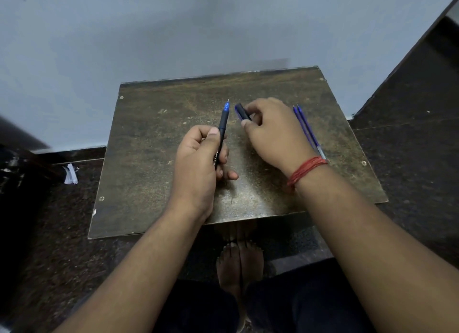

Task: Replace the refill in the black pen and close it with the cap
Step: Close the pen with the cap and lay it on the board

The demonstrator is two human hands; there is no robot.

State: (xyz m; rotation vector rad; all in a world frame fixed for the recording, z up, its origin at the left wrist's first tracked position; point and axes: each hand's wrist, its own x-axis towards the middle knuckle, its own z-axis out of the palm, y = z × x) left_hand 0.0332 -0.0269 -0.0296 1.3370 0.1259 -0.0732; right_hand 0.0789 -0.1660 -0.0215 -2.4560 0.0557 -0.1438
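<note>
nearest the camera, the person's bare feet (239,263) rest on the dark floor under the front edge of the desk (154,183). above the desk, the left hand (198,163) is closed around the black pen (221,131), which points away with its blue tip section and fine point exposed. just beside it, the right hand (270,131) pinches the cap (242,111) in its fingertips, open end toward the pen tip but not touching it. farther right, two blue refills (306,129) lie together on the desk, partly hidden behind the right wrist. the pen looks assembled, so the refill swap seems done; capping is what remains.
</note>
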